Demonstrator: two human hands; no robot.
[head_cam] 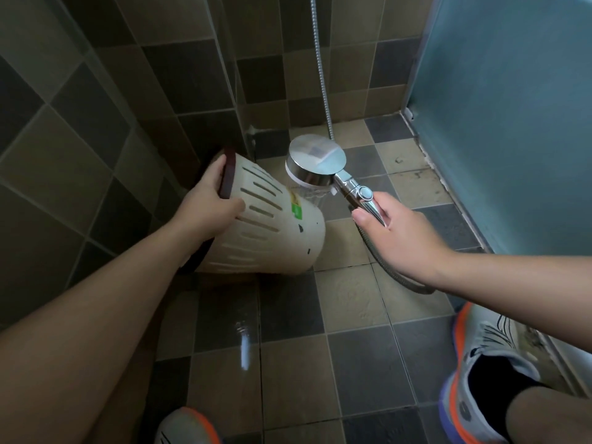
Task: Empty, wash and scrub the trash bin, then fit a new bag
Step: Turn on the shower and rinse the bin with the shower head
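A cream plastic trash bin (272,229) with slotted sides and a dark red rim lies tipped on its side on the tiled floor, its base pointing right and its opening facing the left wall. My left hand (205,203) grips it at the rim. My right hand (397,232) holds the chrome handle of a shower head (315,166), whose round face points down just above the bin's base. Water spray shows faintly under the head. A green sticker sits on the bin's side.
The metal shower hose (322,68) runs up the tiled back wall and loops on the floor under my right wrist. A frosted blue-green panel (512,123) stands at the right. The floor tiles (288,347) are wet. My shoes (490,363) are at the bottom.
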